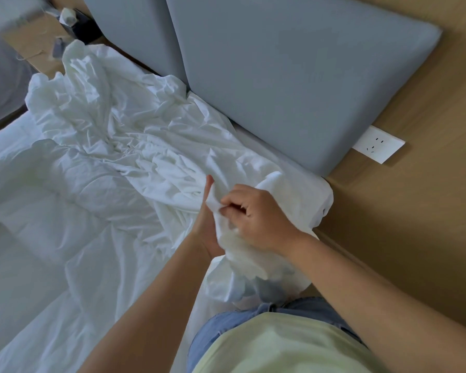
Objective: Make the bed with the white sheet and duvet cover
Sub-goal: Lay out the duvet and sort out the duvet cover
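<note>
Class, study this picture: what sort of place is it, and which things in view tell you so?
Most likely a bedroom, possibly a hotel room: crumpled white bedding, grey padded headboard panels against a wood-panelled wall, and a wall socket beside them.

The duvet cover (113,125) is white, thin and very crumpled, and it lies in a long loose heap on the white sheet (24,238), along its far side. Its near end is bunched together and lifted up at the right corner. The white sheet is spread flat under it, with some soft creases
</note>
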Tool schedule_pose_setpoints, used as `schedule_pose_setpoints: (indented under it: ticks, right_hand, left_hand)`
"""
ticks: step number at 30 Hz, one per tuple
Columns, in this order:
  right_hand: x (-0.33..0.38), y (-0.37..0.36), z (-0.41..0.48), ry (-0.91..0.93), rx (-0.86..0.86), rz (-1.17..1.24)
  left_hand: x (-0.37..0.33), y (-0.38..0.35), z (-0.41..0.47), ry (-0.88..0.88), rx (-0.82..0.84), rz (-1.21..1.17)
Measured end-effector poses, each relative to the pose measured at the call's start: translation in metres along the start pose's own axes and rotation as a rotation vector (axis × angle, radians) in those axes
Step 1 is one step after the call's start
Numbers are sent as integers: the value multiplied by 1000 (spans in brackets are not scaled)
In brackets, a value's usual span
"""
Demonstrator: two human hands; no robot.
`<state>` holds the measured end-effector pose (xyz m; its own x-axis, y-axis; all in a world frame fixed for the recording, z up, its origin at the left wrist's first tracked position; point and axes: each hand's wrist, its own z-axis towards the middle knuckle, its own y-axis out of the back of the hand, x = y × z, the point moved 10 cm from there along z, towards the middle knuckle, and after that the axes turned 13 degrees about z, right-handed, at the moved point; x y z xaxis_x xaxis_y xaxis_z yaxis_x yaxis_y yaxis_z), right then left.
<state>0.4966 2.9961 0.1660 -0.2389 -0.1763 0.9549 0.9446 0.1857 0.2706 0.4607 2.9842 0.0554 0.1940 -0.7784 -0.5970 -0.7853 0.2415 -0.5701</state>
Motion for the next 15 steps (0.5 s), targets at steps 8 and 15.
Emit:
schedule_pose_setpoints:
  ticks: [8,15]
  right_hand:
    - [-14,-25,-26,-54,38,84]
    - [-68,38,-25,-307,-163,22]
  left_hand:
    - [-1,39,-9,68,-228,280]
    - [-2,22,2,11,-131,139]
